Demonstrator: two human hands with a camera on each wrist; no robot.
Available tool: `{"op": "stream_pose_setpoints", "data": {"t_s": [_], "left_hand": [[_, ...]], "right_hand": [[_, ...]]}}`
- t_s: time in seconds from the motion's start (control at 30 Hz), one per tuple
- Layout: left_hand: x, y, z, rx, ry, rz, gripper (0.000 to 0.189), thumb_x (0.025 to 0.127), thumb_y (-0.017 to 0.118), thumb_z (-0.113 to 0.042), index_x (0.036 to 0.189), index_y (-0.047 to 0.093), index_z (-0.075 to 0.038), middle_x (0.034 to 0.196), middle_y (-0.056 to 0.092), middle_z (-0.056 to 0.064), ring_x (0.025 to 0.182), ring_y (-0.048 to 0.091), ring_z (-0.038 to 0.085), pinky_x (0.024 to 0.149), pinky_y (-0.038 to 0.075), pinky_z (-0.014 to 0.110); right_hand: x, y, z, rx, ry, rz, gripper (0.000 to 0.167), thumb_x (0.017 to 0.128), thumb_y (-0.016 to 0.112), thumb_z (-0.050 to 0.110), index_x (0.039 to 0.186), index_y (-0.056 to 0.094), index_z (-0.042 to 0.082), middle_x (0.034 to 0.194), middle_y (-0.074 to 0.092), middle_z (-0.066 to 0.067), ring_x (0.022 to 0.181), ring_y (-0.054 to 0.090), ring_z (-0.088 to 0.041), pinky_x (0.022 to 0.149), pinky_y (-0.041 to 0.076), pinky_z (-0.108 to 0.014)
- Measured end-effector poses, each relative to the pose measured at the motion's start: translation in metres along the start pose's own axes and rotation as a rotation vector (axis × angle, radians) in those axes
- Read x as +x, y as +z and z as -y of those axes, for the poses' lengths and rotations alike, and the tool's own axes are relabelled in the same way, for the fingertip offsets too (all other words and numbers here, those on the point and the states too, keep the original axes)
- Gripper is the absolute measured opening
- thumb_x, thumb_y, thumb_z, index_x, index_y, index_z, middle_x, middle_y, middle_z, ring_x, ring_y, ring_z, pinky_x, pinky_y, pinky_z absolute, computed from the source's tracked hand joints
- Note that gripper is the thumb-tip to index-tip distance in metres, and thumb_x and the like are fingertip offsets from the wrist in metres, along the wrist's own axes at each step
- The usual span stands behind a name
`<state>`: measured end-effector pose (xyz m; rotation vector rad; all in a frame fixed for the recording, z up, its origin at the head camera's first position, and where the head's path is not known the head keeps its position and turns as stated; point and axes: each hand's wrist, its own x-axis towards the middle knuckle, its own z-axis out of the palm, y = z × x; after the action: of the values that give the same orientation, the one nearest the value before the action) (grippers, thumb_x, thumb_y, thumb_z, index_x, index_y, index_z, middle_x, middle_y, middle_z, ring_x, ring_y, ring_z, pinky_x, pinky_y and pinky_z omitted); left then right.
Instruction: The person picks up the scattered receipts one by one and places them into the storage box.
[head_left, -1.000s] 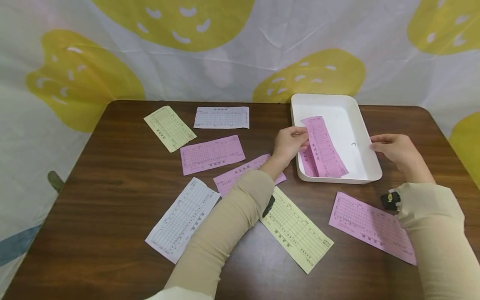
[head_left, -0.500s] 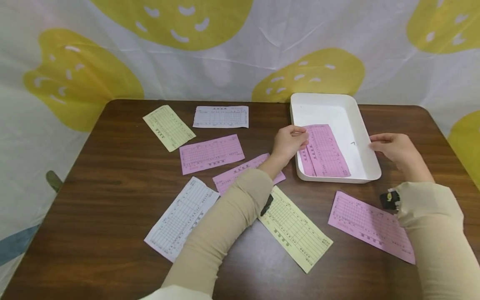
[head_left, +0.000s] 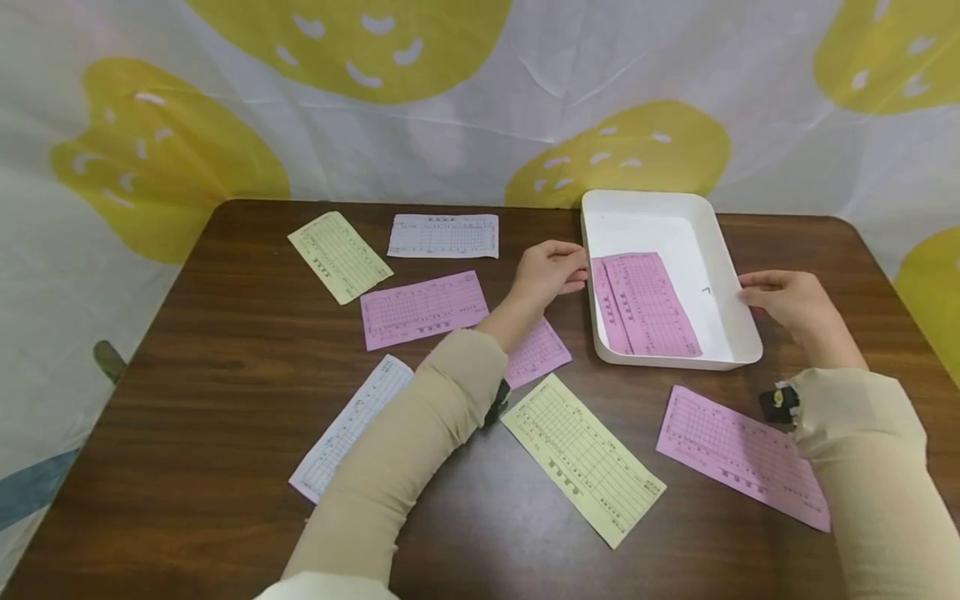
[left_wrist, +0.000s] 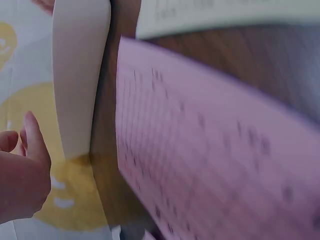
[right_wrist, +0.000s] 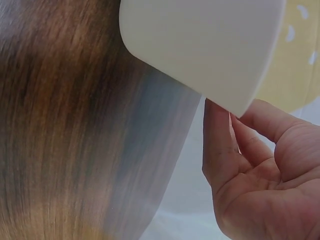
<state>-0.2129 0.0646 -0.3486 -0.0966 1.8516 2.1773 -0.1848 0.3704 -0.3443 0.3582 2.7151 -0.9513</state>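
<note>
Two overlapping pink printed slips (head_left: 651,304) lie inside the white tray (head_left: 678,218), toward its near left. My left hand (head_left: 549,271) is just outside the tray's left wall, its fingers loosely bent with nothing between them. The left wrist view has this hand (left_wrist: 25,175) beside the tray's pale outer wall (left_wrist: 80,75), with a loose pink slip (left_wrist: 200,145) close to the camera. On the opposite side, my right hand (head_left: 787,304) holds the tray's right edge. In the right wrist view, its thumb and fingers (right_wrist: 220,135) meet at the tray's corner.
Around the brown table (head_left: 225,417) lie more slips: two pink ones (head_left: 423,310) (head_left: 540,354) left of the tray, a yellow one (head_left: 585,458) in front, another pink slip (head_left: 742,454) near the right sleeve, a yellow slip (head_left: 340,257) and white slips (head_left: 442,236) (head_left: 348,425) farther left.
The front pink slip, tilted up in my left hand, has come down flat in the tray. My left hand has let go and moved left, out over the wall. The right hand stays put.
</note>
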Motion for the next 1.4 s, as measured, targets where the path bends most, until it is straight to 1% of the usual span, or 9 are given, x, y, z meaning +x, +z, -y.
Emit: {"op": "stream_pose_setpoints", "data": {"t_s": [0.13,0.27,0.37,0.47,0.7,0.97,1.13,1.3,1.4], "left_hand": [[0.002,-0.022,-0.006,-0.004,-0.024,-0.027,0.030,0.096,0.056,-0.008,0.121,0.057,0.006,0.117,0.064,0.026,0.069,0.059,0.008,0.072,0.060,0.021],[0.001,-0.044,-0.014,-0.020,-0.043,-0.064,0.031,0.097,0.054,-0.009,0.123,0.056,0.006,0.106,0.064,0.016,0.069,0.058,0.006,0.066,0.058,0.015],[0.002,-0.062,-0.019,-0.032,-0.055,-0.100,0.031,0.097,0.054,-0.010,0.124,0.055,0.005,0.104,0.062,0.013,0.070,0.058,0.006,0.064,0.056,0.013],[0.004,-0.082,-0.024,-0.029,-0.063,-0.140,0.033,0.097,0.053,-0.011,0.127,0.054,0.003,0.112,0.062,0.016,0.073,0.059,0.008,0.066,0.057,0.012],[0.004,-0.129,-0.036,0.010,-0.065,-0.238,0.034,0.098,0.051,-0.012,0.130,0.052,0.001,0.116,0.060,0.014,0.076,0.060,0.007,0.067,0.056,0.011],[-0.011,-0.185,-0.046,0.074,-0.030,-0.324,0.038,0.099,0.048,-0.012,0.133,0.046,0.005,0.095,0.054,0.002,0.072,0.057,0.003,0.065,0.054,0.008],[-0.023,-0.217,-0.048,0.080,-0.035,-0.350,0.043,0.099,0.047,-0.011,0.137,0.041,0.007,0.093,0.052,0.001,0.067,0.056,0.001,0.064,0.054,0.007],[-0.030,-0.242,-0.045,0.147,-0.045,-0.396,0.045,0.097,0.047,-0.010,0.138,0.041,0.008,0.092,0.051,-0.001,0.066,0.056,-0.001,0.063,0.054,0.006],[-0.033,-0.252,-0.042,0.211,-0.069,-0.422,0.045,0.097,0.048,-0.010,0.137,0.042,0.007,0.092,0.050,-0.001,0.065,0.054,-0.003,0.062,0.053,0.005]], "right_hand": [[-0.001,0.001,0.000,-0.012,-0.020,-0.021,0.049,0.096,0.052,0.025,0.131,0.048,-0.009,0.133,0.048,-0.033,0.092,0.057,-0.014,0.074,0.049,-0.023],[-0.003,0.003,0.002,-0.003,-0.018,-0.026,0.049,0.097,0.050,0.022,0.133,0.046,-0.010,0.134,0.046,-0.034,0.112,0.050,-0.036,0.083,0.050,-0.035],[-0.005,0.004,0.005,0.021,0.001,-0.021,0.049,0.098,0.049,0.021,0.136,0.043,-0.010,0.136,0.043,-0.036,0.119,0.045,-0.043,0.094,0.047,-0.051],[-0.005,0.005,0.006,0.029,0.010,-0.023,0.049,0.098,0.049,0.020,0.136,0.042,-0.009,0.138,0.042,-0.036,0.121,0.043,-0.044,0.098,0.044,-0.055],[-0.004,0.005,0.007,0.000,-0.008,-0.035,0.047,0.098,0.049,0.019,0.135,0.044,-0.010,0.136,0.044,-0.034,0.116,0.046,-0.039,0.084,0.047,-0.033],[-0.003,0.004,0.006,0.012,0.003,-0.017,0.048,0.098,0.048,0.019,0.137,0.042,-0.010,0.138,0.042,-0.035,0.121,0.042,-0.042,0.095,0.045,-0.050],[0.003,0.002,-0.002,0.021,0.039,0.006,0.051,0.099,0.049,0.021,0.140,0.039,-0.007,0.142,0.037,-0.035,0.128,0.037,-0.048,0.106,0.035,-0.064],[0.006,0.001,-0.004,0.028,0.057,0.012,0.052,0.097,0.052,0.022,0.141,0.039,-0.005,0.144,0.036,-0.033,0.130,0.035,-0.048,0.108,0.032,-0.066],[0.008,0.002,-0.006,0.020,0.060,0.000,0.052,0.097,0.053,0.023,0.141,0.041,-0.002,0.144,0.038,-0.032,0.128,0.038,-0.046,0.104,0.039,-0.063]]}}
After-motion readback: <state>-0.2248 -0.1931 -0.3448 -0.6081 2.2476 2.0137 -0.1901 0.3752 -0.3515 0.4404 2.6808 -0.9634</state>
